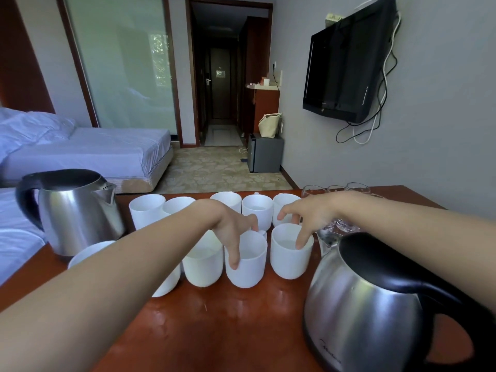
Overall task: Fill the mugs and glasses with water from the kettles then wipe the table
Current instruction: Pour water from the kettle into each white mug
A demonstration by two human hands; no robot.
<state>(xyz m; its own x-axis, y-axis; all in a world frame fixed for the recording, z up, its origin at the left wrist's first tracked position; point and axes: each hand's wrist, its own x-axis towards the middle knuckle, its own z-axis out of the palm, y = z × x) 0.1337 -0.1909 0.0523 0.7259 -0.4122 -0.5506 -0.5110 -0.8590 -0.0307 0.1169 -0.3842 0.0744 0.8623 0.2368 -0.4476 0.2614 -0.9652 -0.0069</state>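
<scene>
White mugs sit in rows on the table (228,326); the left hand (230,224) pinches one front mug (245,260) by its rim, the right hand (308,216) hooks fingers into its neighbour (290,257). Steel kettles (370,302) flank them.

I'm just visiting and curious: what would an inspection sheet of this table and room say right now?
Surface: reddish wooden table, faint wet marks near the front.
Job's things: white mugs in two rows, several holding water; glasses behind the right arm; two steel kettles, left and right.
Clutter: nothing seen.
Hands: left hand and right hand each grip a front mug's rim.
Cables: loose cords under the wall television.
Surroundings: beds, minifridge, hallway.
</scene>
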